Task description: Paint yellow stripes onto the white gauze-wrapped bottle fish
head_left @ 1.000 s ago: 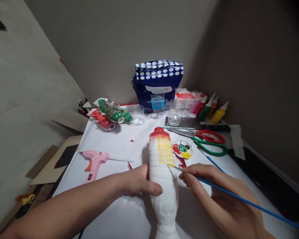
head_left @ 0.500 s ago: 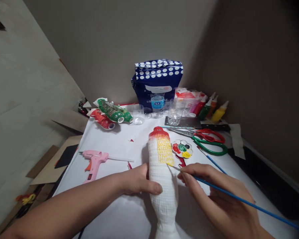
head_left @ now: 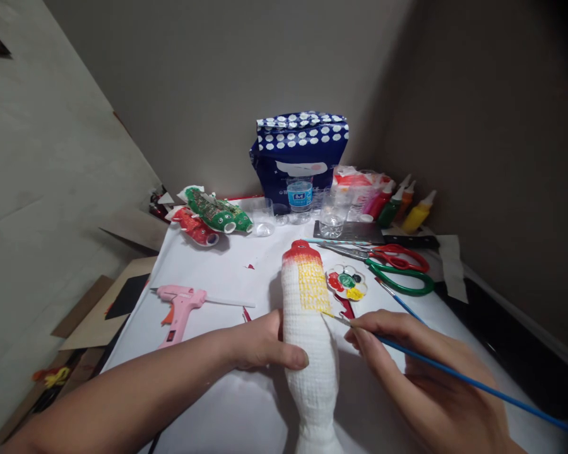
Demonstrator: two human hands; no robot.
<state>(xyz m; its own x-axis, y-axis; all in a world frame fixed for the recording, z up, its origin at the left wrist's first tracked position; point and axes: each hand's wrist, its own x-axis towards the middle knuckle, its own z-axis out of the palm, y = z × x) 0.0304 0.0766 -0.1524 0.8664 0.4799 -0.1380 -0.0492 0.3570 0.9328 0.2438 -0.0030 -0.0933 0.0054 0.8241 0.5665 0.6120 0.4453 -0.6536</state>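
Observation:
A white, cloth-textured fish-like form (head_left: 311,366) stands out in the middle, its top end red, with a yellow painted patch below on the right. Around its left side wraps my left hand (head_left: 269,343), thumb across the front. My right hand (head_left: 421,378) pinches a blue-handled paintbrush (head_left: 459,376), whose yellow tip touches or nearly touches the form at the patch's lower right edge. Just right of the form lies a flower-shaped palette (head_left: 346,282) with red, green, black and yellow paint.
A pink glue gun (head_left: 184,307) lies left. Behind are red and green painted fish (head_left: 218,211), clear cups (head_left: 332,217), a blue bag (head_left: 303,157) and paint bottles (head_left: 417,213). On the right are scissors (head_left: 402,279), a knife (head_left: 409,241) and another brush (head_left: 402,302).
My right hand and the brush have shifted slightly to the right, the tip moving along the patch's lower edge. My left hand and the form stay put.

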